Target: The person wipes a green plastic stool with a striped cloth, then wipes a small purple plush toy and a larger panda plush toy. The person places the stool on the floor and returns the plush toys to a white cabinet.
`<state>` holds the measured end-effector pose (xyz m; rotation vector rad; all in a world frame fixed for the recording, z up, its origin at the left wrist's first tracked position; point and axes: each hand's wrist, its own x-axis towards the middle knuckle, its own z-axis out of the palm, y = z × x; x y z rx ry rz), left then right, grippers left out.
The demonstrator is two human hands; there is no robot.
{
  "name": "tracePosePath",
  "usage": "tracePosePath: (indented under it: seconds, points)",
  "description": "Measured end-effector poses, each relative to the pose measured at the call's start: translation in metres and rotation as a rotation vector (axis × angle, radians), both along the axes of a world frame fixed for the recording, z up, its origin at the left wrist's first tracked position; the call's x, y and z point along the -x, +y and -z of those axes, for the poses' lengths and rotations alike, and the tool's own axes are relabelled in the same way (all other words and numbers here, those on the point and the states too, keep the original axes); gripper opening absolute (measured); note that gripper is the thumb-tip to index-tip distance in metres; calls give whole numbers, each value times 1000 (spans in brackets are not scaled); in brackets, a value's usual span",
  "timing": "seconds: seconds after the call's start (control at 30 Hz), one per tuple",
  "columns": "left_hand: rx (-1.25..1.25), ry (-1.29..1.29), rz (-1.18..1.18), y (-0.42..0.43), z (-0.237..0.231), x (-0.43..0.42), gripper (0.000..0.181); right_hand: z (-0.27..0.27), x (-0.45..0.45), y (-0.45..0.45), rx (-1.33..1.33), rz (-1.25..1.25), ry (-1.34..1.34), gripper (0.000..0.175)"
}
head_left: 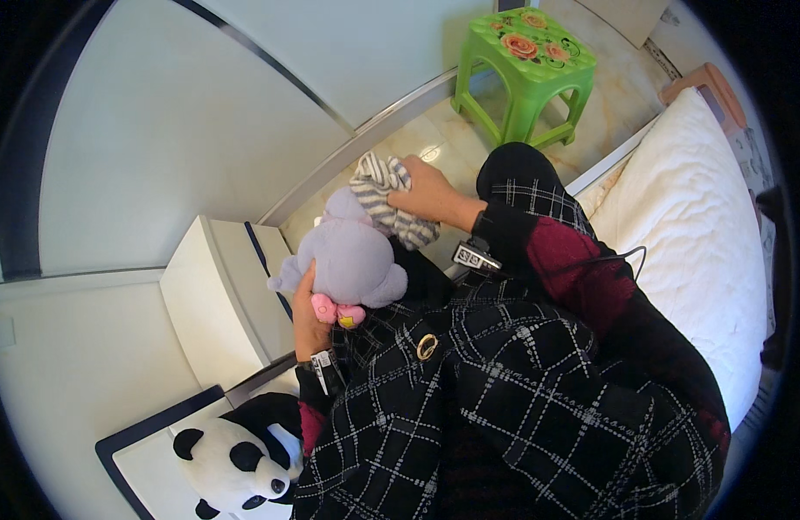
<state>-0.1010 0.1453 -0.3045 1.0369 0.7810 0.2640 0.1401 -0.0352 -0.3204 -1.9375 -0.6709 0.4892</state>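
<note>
A pale purple plush toy (pixel 353 255) with a pink bow (pixel 337 311) sits over my lap. My left hand (pixel 307 317) grips it at its lower left side, the fingers partly hidden behind the toy. In my right hand (pixel 432 194) is a bunched striped cloth (pixel 388 195), grey and cream. The cloth presses against the toy's upper right side, and part of it hangs below my fingers. Which part of the toy lies under the cloth cannot be seen.
A green plastic stool (pixel 526 75) with printed flowers stands on the tiled floor. White bedding (pixel 686 260) lies to my right. At the left are a white cabinet (pixel 221 292) and a panda plush (pixel 244 458). Sliding panels (pixel 198 130) rise beyond. Black checked clothing (pixel 523 390) covers my body.
</note>
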Motion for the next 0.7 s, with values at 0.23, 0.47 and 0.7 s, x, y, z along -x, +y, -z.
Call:
tracePosePath:
  seconds: [0.23, 0.47, 0.7]
  points:
    - [-212, 109, 102, 1, -8, 15, 50, -44, 59, -1, -539, -545, -316, 53]
    - [-799, 148, 259, 6, 8, 22, 47, -18, 34, 4, -360, -377, -206, 55]
    - [-938, 185, 163, 5, 27, 2, 43, -10, 17, -2, -310, -177, -105, 58]
